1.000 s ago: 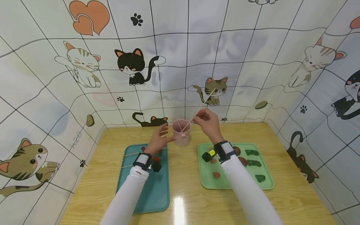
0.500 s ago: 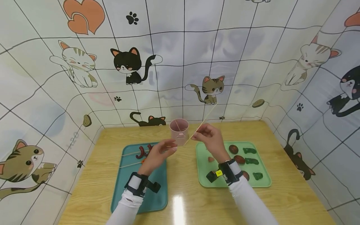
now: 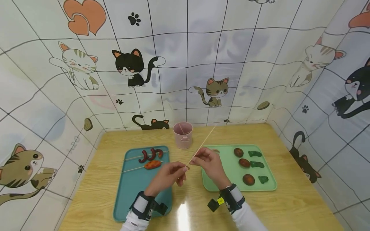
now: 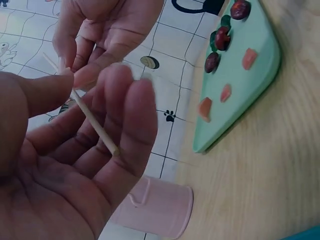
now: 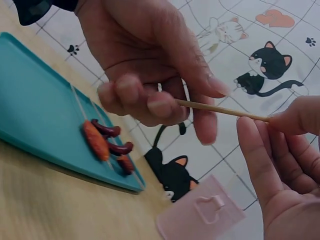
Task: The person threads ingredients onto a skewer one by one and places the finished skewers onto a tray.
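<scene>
A thin wooden skewer point(image 3: 206, 139) slants between both hands above the table. Near its middle, the right hand point(image 3: 211, 165) pinches it with thumb and fingertips. At the lower end, the left hand point(image 3: 167, 177) has its fingers curled round the skewer. The left wrist view shows the blunt end point(image 4: 112, 149) resting against the left fingers, beside the thumb. Behind the hands stands a pink cup point(image 3: 183, 141) with a stick leaning inside it. On the teal tray point(image 3: 130, 189) lie a skewer with dark red curled pieces point(image 3: 151, 154) and another with an orange-red piece point(image 3: 152, 165).
To the right is a green tray point(image 3: 231, 187) holding brown round pieces point(image 3: 244, 163), green pieces point(image 3: 256, 164) and pink pieces point(image 4: 226, 93). A cat-printed wall covering point(image 3: 173, 73) encloses the wooden table point(image 3: 289, 192) at the back and sides.
The right hand has drawn the skewer out of the pink cup and down toward the person. The left hand has left the cup and come to the skewer's lower end.
</scene>
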A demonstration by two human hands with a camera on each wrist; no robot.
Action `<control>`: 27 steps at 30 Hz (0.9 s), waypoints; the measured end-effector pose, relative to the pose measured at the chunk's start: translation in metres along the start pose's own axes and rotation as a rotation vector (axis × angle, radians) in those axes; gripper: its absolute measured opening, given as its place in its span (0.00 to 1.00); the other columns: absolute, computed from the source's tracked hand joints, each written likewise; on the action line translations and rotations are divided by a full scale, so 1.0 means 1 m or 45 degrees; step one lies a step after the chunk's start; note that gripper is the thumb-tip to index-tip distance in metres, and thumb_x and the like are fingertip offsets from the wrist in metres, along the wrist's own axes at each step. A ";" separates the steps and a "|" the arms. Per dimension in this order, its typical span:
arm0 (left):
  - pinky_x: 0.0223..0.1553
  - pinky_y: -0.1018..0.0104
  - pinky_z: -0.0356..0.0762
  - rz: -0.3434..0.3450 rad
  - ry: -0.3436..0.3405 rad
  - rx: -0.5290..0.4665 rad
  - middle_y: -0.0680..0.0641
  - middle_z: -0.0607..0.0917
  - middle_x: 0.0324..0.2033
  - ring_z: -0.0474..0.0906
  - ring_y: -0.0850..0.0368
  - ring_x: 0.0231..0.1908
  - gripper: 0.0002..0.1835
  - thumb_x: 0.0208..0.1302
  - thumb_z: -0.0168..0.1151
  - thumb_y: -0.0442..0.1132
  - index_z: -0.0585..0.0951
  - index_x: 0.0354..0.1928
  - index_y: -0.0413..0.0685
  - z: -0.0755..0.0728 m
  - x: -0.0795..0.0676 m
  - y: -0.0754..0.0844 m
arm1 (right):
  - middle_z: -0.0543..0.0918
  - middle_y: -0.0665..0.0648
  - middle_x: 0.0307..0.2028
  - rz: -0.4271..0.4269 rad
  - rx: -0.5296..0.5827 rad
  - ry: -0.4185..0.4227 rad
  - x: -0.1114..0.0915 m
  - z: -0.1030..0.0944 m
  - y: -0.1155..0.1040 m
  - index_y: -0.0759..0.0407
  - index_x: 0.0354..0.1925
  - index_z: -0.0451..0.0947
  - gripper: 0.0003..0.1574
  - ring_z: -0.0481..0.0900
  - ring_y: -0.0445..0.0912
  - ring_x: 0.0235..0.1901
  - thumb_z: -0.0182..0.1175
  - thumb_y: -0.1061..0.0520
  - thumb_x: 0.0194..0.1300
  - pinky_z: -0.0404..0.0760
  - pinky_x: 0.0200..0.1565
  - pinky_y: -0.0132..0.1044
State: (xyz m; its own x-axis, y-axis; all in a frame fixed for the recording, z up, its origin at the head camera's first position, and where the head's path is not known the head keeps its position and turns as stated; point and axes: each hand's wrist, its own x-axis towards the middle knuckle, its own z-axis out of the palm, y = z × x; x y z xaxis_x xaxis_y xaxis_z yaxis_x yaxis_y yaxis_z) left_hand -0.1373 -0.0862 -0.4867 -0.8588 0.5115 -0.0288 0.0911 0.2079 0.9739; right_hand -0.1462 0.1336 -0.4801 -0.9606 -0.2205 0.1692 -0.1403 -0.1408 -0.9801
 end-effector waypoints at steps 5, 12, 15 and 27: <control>0.21 0.69 0.71 0.017 0.015 0.103 0.40 0.81 0.25 0.71 0.65 0.18 0.13 0.79 0.54 0.47 0.85 0.44 0.49 0.004 -0.009 -0.007 | 0.83 0.54 0.38 0.084 0.068 -0.007 -0.009 0.009 0.014 0.74 0.47 0.71 0.19 0.89 0.42 0.40 0.67 0.62 0.69 0.87 0.49 0.41; 0.23 0.73 0.63 -0.006 0.128 0.179 0.50 0.75 0.22 0.65 0.68 0.18 0.12 0.79 0.55 0.42 0.86 0.39 0.48 0.005 -0.015 -0.012 | 0.83 0.54 0.39 0.127 0.192 -0.002 -0.015 0.017 0.024 0.78 0.48 0.69 0.21 0.89 0.43 0.41 0.66 0.64 0.68 0.86 0.51 0.43; 0.21 0.72 0.60 -0.010 0.156 0.185 0.51 0.71 0.19 0.61 0.67 0.16 0.14 0.79 0.54 0.40 0.84 0.34 0.49 0.005 -0.016 -0.013 | 0.83 0.55 0.39 0.139 0.200 -0.015 -0.015 0.018 0.026 0.78 0.49 0.70 0.21 0.89 0.44 0.42 0.66 0.63 0.69 0.86 0.52 0.44; 0.29 0.71 0.63 -0.014 0.222 0.237 0.52 0.68 0.21 0.61 0.66 0.20 0.17 0.80 0.50 0.34 0.75 0.28 0.38 0.001 -0.021 -0.020 | 0.83 0.68 0.54 0.203 -0.151 -0.133 -0.013 0.005 0.019 0.66 0.58 0.76 0.24 0.86 0.44 0.49 0.67 0.55 0.70 0.86 0.52 0.39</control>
State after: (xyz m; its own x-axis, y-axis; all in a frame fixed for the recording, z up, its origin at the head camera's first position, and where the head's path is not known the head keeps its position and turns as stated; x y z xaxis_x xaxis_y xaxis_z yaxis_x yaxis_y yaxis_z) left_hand -0.1202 -0.1000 -0.5055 -0.9328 0.3600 0.0156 0.1584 0.3708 0.9151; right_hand -0.1348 0.1293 -0.5003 -0.9436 -0.3309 0.0147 -0.0215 0.0169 -0.9996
